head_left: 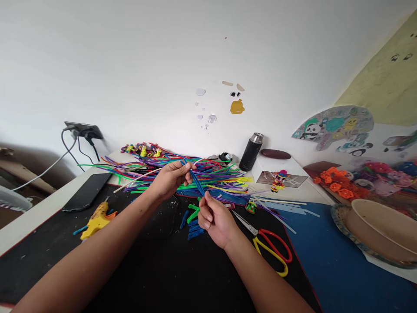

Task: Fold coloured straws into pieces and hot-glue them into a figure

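A blue pipe cleaner (197, 183) stretches between my two hands in front of me, folded into strands side by side. My left hand (171, 179) is closed in a pinch on its upper end. A thin pale stick (137, 179) runs through or behind that same hand; its tip shows past the fingers. The lower end of the blue strands sits between thumb and fingers of my right hand (216, 219). Beneath, on the black mat (156, 269), lie short blue pieces (195, 231) and bent green pieces (193, 214).
Many coloured pipe cleaners (221, 178) are piled by the wall. Scissors (260, 239) with red and yellow handles lie at right, a yellow glue gun (97, 221) and black phone (86, 191) at left. A black flask (250, 152) and small figure (279, 180) stand behind; a bowl (384, 226) is far right.
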A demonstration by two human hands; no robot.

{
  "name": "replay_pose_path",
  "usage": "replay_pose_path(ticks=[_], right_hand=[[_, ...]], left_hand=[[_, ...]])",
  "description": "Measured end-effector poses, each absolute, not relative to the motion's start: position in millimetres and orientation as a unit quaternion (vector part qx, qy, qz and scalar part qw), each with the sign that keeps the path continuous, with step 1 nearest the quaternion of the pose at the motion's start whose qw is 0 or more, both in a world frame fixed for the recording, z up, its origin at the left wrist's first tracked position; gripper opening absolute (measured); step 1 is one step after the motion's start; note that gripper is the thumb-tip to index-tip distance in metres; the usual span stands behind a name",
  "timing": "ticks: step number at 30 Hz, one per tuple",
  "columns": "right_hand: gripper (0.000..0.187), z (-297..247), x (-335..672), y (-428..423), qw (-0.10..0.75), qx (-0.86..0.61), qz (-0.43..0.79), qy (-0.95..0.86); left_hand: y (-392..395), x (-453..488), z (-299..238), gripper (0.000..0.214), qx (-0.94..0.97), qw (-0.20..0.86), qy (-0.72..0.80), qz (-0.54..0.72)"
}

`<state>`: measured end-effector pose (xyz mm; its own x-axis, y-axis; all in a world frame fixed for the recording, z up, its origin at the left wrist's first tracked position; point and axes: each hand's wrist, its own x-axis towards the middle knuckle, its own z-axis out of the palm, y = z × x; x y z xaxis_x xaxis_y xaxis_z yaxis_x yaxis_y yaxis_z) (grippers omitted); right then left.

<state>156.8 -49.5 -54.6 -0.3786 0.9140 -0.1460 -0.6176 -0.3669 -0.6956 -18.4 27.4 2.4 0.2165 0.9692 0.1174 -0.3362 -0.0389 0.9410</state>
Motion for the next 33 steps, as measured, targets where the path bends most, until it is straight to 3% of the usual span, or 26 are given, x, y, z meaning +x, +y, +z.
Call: replay_pose_path(ticks=[14,26,33], right_hand=[[0.055,-53,164,-43,0.517,-0.331,0.719,-0.327],[0.064,-56,181,-29,0.537,-0.443,0.556,-0.453],[0.063,-58,185,-26,0.529,-0.460,0.520,-0.488]], left_hand=[[37,-29,-2,0.043,0.475,0.634,0.323,0.518],[35,-57,-17,0.037,0.592,0.605,0.365,0.388],[39,-63,-24,0.039,0.607,0.619,0.356,0.348]])
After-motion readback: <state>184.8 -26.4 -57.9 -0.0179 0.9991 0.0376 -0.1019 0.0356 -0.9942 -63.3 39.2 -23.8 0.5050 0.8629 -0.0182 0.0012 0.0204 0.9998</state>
